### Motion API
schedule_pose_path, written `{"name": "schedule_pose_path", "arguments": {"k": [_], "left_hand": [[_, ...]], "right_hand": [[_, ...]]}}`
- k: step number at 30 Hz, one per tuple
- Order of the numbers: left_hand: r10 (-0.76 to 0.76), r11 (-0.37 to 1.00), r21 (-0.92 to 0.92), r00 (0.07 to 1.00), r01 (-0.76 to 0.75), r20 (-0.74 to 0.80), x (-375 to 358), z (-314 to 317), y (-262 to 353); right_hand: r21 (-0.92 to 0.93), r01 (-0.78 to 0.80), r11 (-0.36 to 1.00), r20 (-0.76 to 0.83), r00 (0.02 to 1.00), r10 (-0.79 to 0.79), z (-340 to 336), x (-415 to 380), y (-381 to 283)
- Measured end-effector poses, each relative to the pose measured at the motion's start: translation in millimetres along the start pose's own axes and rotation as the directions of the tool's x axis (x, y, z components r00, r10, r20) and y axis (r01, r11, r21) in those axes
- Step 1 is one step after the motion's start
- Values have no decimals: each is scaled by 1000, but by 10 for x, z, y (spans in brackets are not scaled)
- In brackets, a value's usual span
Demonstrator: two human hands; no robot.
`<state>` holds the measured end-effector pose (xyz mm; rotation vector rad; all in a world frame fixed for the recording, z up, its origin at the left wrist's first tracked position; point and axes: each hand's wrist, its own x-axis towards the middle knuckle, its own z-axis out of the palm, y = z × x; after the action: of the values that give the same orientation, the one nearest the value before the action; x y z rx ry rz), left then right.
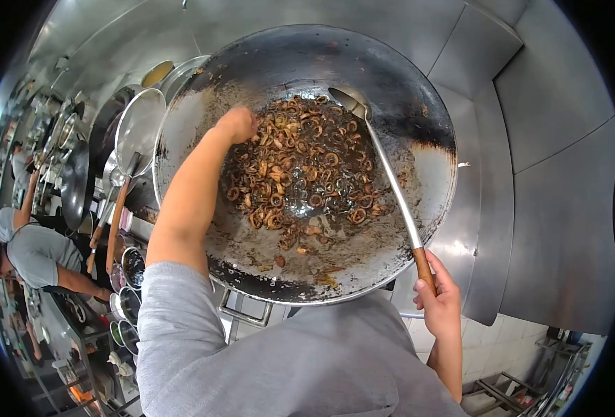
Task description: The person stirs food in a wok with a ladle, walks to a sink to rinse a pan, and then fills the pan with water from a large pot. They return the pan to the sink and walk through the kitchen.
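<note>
A large wok point(429, 187) with scorched walls fills the middle of the view. In its bottom, browned ring-shaped pieces of food point(300, 149) lie in dark, glossy liquid. My right hand point(439, 295) is wrapped round the wooden handle of a long wok ladle point(392, 174) at the wok's near right rim. The ladle's metal head rests at the far side of the food. Over the left part of the wok, my left hand point(239, 125) is closed just above the food's edge. Its fingertips are mostly hidden, and whatever they may hold cannot be seen.
A round mesh strainer point(140, 128) and wooden-handled tools point(119, 222) stand close to the wok's left side. Several bowls point(128, 304) line the counter below them. Other people point(39, 254) work at the far left. Metal panels point(551, 125) rise at the right.
</note>
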<state>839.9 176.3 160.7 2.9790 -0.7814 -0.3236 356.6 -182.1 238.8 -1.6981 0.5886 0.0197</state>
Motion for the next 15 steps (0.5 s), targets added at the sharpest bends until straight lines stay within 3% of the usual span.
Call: {"name": "schedule_pose_path", "arguments": {"k": [1, 6, 8, 12, 14, 15], "left_hand": [[-8, 999, 33, 996, 5, 92, -7, 35, 44], [-106, 994, 11, 993, 106, 60, 57, 297, 226], [-242, 968, -41, 967, 246, 84, 56, 307, 316], [-299, 954, -32, 954, 299, -13, 64, 251, 261], [-270, 951, -166, 962, 260, -42, 73, 194, 132], [-289, 922, -263, 957, 285, 25, 49, 82, 113]], "right_hand": [[0, 1, 1000, 0, 1000, -1, 1, -1, 4], [-23, 19, 1000, -22, 1000, -20, 4, -7, 29], [-16, 12, 1000, -27, 1000, -12, 9, -12, 27], [-27, 20, 999, -38, 999, -21, 28, -17, 16], [-39, 40, 998, -23, 999, -41, 14, -23, -7], [-55, 56, 997, 0, 998, -56, 4, -28, -11]]}}
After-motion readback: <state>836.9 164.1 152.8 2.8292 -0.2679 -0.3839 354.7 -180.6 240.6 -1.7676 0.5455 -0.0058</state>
